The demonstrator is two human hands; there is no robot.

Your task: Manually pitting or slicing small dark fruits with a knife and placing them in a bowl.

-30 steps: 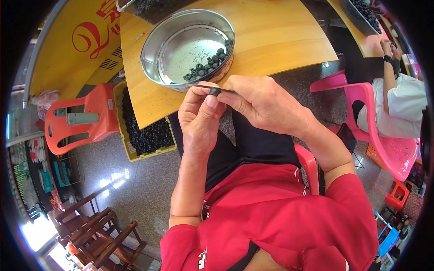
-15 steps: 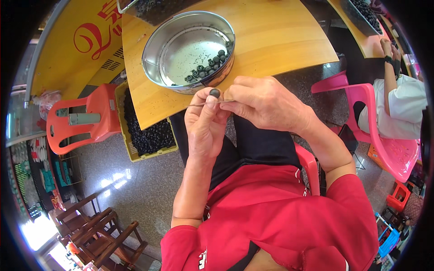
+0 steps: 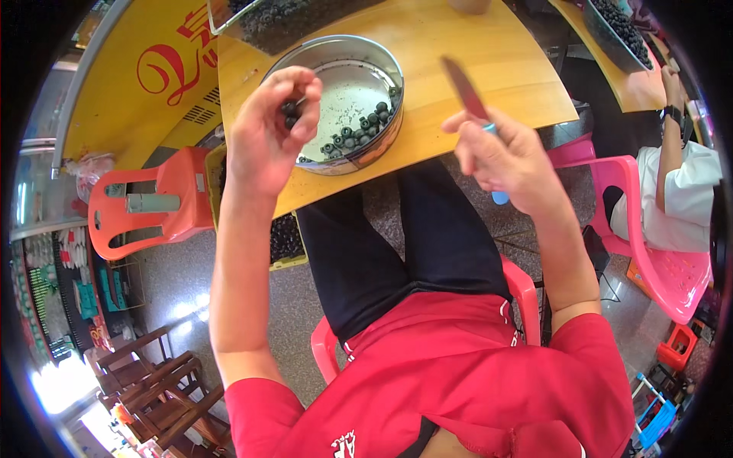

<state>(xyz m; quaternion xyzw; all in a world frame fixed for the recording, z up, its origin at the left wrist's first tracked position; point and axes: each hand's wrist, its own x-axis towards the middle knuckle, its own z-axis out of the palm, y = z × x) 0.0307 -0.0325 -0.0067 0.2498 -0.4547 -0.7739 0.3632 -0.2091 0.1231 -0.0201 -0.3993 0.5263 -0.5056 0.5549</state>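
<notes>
My right hand (image 3: 508,156) grips a small knife (image 3: 466,90) by its blue handle, blade pointing up and away over the table. My left hand (image 3: 267,137) is raised at the left side of a round metal tin (image 3: 301,55), its fingers curled around a couple of small dark balls (image 3: 290,114). They look like round fruits or nuts, but I cannot tell the kind. Inside the tin, several similar dark balls (image 3: 355,136), some with a nub, lie along the near right side, with dark crumbs scattered over the shiny bottom.
The tin stands on a yellow wooden table (image 3: 427,46). Behind it is a clear-sided container (image 3: 282,23) of dark balls. A yellow crate (image 3: 296,262) of more sits on the floor beside an orange chair (image 3: 179,183). At right, another person (image 3: 676,183) sits on a pink chair (image 3: 626,198).
My hands have parted. The left moved left and up, beside the tin, with dark balls in its fingers; the right swung right with the knife, whose blade now shows fully.
</notes>
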